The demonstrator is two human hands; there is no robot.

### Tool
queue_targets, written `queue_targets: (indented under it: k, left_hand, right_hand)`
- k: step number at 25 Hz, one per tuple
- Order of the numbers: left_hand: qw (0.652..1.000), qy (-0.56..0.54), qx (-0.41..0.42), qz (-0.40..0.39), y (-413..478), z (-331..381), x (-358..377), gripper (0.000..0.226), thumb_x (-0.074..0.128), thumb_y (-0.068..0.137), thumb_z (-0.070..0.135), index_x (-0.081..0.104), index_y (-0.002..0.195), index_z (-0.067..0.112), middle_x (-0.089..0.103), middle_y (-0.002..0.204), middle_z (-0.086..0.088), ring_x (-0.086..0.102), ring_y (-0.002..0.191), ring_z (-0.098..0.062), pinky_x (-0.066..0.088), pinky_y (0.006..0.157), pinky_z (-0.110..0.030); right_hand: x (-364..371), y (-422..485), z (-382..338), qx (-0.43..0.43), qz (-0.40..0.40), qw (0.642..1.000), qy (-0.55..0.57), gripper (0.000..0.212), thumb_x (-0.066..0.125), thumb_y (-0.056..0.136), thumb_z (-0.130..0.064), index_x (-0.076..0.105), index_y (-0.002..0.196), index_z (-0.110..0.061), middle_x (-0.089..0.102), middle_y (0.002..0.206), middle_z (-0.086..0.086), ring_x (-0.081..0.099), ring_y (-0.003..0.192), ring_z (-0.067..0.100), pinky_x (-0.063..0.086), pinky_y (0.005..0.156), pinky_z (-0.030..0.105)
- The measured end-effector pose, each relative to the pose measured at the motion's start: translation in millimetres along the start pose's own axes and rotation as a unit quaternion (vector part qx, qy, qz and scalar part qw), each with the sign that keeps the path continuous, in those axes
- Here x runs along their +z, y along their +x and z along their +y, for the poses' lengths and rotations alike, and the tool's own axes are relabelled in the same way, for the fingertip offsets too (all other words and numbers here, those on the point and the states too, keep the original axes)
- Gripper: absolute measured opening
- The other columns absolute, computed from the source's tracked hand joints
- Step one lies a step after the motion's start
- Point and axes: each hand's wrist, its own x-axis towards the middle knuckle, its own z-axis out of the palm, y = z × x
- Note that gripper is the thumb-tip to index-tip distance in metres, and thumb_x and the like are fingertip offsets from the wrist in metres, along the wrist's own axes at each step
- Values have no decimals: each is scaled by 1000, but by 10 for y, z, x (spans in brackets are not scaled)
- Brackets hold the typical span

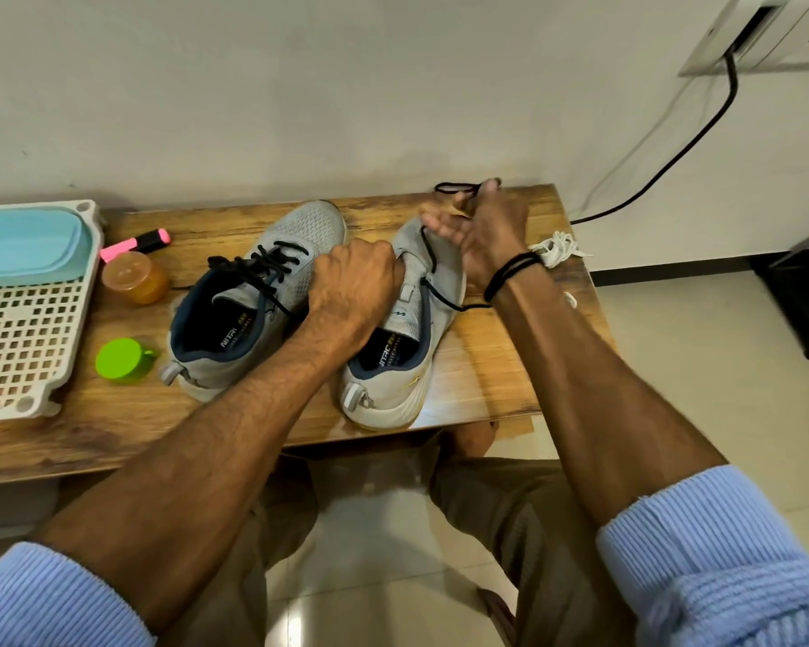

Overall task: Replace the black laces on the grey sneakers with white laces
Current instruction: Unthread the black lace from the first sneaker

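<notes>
**A:** Where do the 2 hands sit?

**B:** The left hand (353,284) is clenched on the inner side of the half-unlaced sneaker (407,375), wedged between it and the laced sneaker (295,235). The right hand (479,231) is raised over the far toe. It grasps a loop of the black lace (442,301) at its upper fingers while the other fingers spread.

**A:** And the lace itself?

**B:** It runs out of the eyelets toward the right wrist, where black turns (510,273) circle it. I cannot tell whether those are lace or a band.

**A:** The white laces?

**B:** The white laces (556,247) are bunched at the table's (486,366) right edge, with ends trailing over it.

**A:** Any room?

**B:** There is bare wood between the half-unlaced sneaker and the right edge. Its heel sits close to the near edge. On the left it is crowded: a perforated tray (19,347) holding a blue tub (24,245), a pink highlighter (153,239), an orange jar (134,277) and a green cap (120,359), all near the laced sneaker.
</notes>
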Motion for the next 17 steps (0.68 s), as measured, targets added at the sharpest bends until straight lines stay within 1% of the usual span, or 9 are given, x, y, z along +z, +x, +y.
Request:
queue_targets:
  k: [2,5,7,9,10,13,15,16,17]
  left_hand:
    - [1000,-5,-5,-14,6,-22,-49,36,43,102,38,64,98,10,62,90,-12,58,87,-32,32,72,-39]
    - [995,-46,-46,-69,74,-74,-204,29,56,80,43,65,89,17,62,80,-2,58,82,-29,37,73,-38]
    - [986,-104,-83,-96,93,-131,-290,42,58,71,54,67,100,24,69,95,0,60,89,-28,47,80,-39]
    - [972,-195,-94,-86,90,-191,-322,53,58,78,66,63,117,32,70,112,4,63,103,-25,50,92,-42]
    - [967,-230,-82,-72,94,-217,-308,54,58,84,65,59,127,32,69,116,4,63,108,-24,49,94,-41]
    - [956,-289,-17,-38,138,-236,-223,61,58,98,41,35,152,26,67,121,-3,64,107,-24,50,94,-39]
    - [953,-297,31,-42,163,-227,-158,74,58,99,25,14,159,31,65,122,-6,63,103,-22,51,89,-37]
    - [955,-287,52,-45,170,-222,-129,77,59,99,23,13,159,33,65,121,-6,62,102,-20,50,86,-35]
    - [959,-273,63,-43,175,-216,-122,72,61,98,23,21,157,33,66,120,-5,62,101,-19,49,86,-33]
  right_hand:
    - [-44,-12,-135,-44,-20,998,-51,21,39,106,-23,50,107,-5,64,77,10,72,74,33,62,67,43]
    - [-50,-88,-62,-79,-47,965,-244,21,51,103,-22,60,106,-3,71,80,10,70,65,22,59,61,33]
    - [-32,-72,-24,-64,-56,957,-276,19,54,101,-18,64,102,-2,72,83,11,68,65,18,58,61,28]
    - [-16,-90,-81,-49,-68,964,-254,11,56,100,-12,65,96,-6,72,86,10,67,70,18,60,65,27]
    - [-18,-93,-109,-47,-81,965,-246,10,57,99,-9,65,95,-7,71,86,10,67,72,18,60,67,27]
    - [-50,-148,-147,-51,-150,952,-263,11,62,96,-8,69,104,-6,72,91,8,66,76,16,57,69,25]
    - [-68,-166,-148,-61,-193,930,-307,17,63,94,-8,71,109,-10,73,94,6,66,79,13,56,73,24]
    - [-72,-175,-147,-76,-207,917,-333,19,64,94,-8,72,110,-12,73,94,5,65,79,11,55,72,23]
    - [-69,-180,-139,-93,-212,905,-357,19,65,93,-7,73,109,-12,72,91,3,64,77,9,54,69,23]
